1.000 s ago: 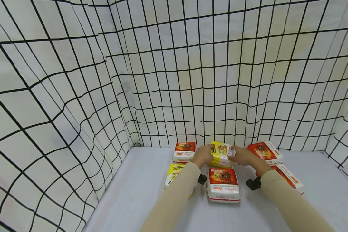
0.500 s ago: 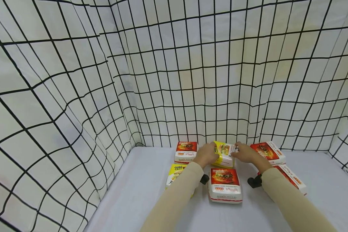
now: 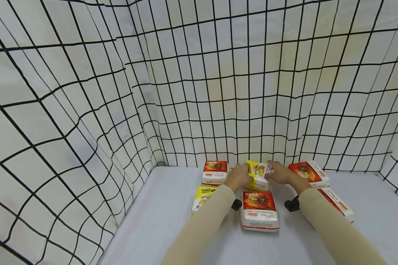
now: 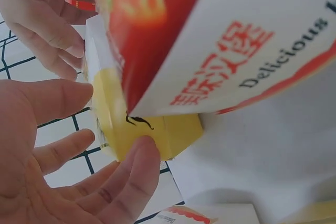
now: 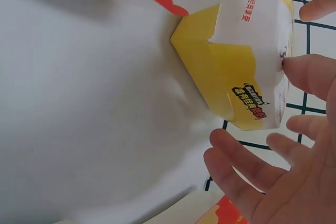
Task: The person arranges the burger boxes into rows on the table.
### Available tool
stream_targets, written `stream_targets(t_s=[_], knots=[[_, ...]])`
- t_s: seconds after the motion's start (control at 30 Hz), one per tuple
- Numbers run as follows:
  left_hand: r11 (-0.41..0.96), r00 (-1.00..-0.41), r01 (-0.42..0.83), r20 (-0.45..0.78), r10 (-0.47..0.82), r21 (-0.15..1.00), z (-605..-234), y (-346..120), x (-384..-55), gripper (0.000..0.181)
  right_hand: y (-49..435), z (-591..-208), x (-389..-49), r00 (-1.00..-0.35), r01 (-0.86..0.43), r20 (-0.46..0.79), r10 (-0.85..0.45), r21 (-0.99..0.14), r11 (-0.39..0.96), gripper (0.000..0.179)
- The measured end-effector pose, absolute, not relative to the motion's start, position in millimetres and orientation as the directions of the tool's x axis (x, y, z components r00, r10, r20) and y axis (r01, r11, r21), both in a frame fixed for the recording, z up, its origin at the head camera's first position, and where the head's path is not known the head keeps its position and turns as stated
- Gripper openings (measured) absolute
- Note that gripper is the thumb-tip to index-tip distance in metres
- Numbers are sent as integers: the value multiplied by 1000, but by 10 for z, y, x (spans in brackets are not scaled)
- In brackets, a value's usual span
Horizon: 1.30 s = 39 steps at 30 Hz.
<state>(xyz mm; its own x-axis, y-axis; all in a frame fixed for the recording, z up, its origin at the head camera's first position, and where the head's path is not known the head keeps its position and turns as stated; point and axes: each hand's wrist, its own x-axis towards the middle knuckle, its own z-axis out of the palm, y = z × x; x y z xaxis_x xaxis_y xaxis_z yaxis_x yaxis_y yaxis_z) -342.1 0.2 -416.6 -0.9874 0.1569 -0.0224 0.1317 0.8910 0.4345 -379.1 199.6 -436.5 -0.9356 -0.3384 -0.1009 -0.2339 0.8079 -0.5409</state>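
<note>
Both hands flank a yellow-and-white burger box (image 3: 259,175) in the back row. My left hand (image 3: 238,176) is at its left side; in the left wrist view a fingertip touches the yellow side (image 4: 173,132), and the fingers are spread. On the other side, my right hand (image 3: 280,173) has its thumb at the box's top edge, while its other fingers (image 5: 231,171) stand apart from the box. Directly in front sits a red-and-white burger box (image 3: 260,211), which partly covers the yellow one in both wrist views.
A red burger box (image 3: 215,173) stands at the back left, with another yellow box (image 3: 201,197) before it, partly behind the left sleeve. On the right are two more red boxes (image 3: 308,173) (image 3: 336,203). Black netting (image 3: 233,99) over white cloth encloses the white table (image 3: 146,228).
The whole view has shifted slightly. The right hand's fingers have loosened and spread at the yellow box's side. The yellow box has turned slightly; the other boxes stay put.
</note>
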Motion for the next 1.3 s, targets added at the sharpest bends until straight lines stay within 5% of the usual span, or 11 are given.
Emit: stream_targets(t_s=[0.7, 1.3], knots=[[881, -981, 124, -78, 178, 457, -4181, -30, -3423, 50, 1978, -4417, -3735, -941, -177, -154, -301, -535, 826, 79], [875, -973, 121, -120, 199, 469, -4219, -29, -3439, 68, 2037, -4423, -3691, -938, -165, -166, -306, -563, 810, 60]])
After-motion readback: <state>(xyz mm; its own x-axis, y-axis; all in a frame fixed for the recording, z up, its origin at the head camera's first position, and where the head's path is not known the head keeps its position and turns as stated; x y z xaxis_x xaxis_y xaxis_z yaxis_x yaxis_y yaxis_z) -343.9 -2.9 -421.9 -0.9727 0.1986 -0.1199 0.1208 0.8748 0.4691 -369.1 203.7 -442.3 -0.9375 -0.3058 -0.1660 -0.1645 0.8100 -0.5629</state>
